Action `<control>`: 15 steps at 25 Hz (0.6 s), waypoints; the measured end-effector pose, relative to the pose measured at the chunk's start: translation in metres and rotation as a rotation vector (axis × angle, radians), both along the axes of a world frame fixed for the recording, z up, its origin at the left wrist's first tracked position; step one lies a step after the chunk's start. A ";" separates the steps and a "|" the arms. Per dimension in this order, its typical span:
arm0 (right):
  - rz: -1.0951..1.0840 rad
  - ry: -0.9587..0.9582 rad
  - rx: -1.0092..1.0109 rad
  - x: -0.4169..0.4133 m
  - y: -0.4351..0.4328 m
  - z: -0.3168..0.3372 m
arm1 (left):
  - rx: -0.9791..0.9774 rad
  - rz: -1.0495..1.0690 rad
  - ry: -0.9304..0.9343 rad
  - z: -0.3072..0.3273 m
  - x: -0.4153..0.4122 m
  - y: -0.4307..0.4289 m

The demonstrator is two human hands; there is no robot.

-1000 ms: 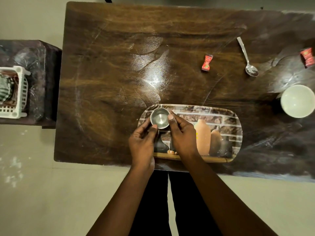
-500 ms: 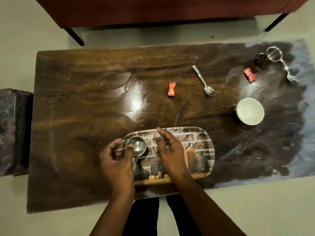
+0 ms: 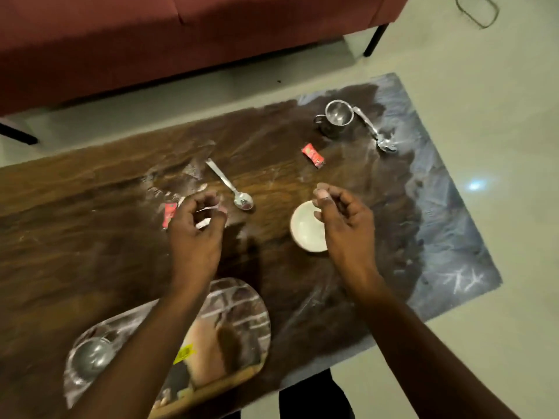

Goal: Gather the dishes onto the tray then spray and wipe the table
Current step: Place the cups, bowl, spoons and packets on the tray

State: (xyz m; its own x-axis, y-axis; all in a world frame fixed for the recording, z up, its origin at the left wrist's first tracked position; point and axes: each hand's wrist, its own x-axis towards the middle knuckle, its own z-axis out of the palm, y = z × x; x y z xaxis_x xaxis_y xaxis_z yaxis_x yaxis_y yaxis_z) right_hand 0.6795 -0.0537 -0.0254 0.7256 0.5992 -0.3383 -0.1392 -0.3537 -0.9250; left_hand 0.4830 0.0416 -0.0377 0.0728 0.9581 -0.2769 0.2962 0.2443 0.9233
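The tray point(image 3: 242, 303) is oval with a printed picture of a brick wall and clay pots. It lies at the near edge of the table point(image 3: 75, 237), with a small steel bowl point(image 3: 89, 356) sitting at its left end. The left forearm crosses over the tray's middle and hides part of it. The table is dark wood grain under a glossy, streaked cover. The left hand point(image 3: 196, 234) hovers over the table beyond the tray, with loosely curled fingers that hold nothing visible. A red wrapper point(image 3: 169, 214) lies just beside it on the left, and a spoon point(image 3: 231, 187) lies just beyond it on the right, bowl end toward the person. The right hand point(image 3: 344, 225) hangs over the right side of a white bowl point(image 3: 305, 231) and covers part of its rim. Its fingers are also slack and curled around nothing, and whether it touches the bowl cannot be told. Farther back lies a second red wrapper point(image 3: 313, 155). At the far right end stands a steel mug point(image 3: 337, 117) with a second spoon point(image 3: 375, 131) just beside it. A red sofa point(image 3: 151, 40) stands beyond the table, and a loop of cable point(image 3: 476, 10) lies on the pale floor.
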 end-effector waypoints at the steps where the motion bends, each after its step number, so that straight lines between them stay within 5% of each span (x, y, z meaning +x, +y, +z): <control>1: -0.027 0.011 0.014 0.026 0.003 -0.002 | 0.000 -0.032 0.012 0.000 0.025 0.009; 7: -0.086 0.253 0.048 0.132 0.043 -0.030 | 0.001 -0.225 0.062 -0.009 0.166 0.069; 15: -0.039 0.403 0.016 0.175 0.108 -0.072 | -0.180 -0.341 0.007 -0.045 0.279 0.134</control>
State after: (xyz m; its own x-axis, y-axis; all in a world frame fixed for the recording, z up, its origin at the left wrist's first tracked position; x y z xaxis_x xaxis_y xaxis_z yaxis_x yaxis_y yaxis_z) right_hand 0.8548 0.0544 -0.0974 0.5593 0.5812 -0.5911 -0.5045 -0.3271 -0.7990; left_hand 0.7620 0.1755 -0.0823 0.3767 0.8153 -0.4398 0.3949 0.2881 0.8724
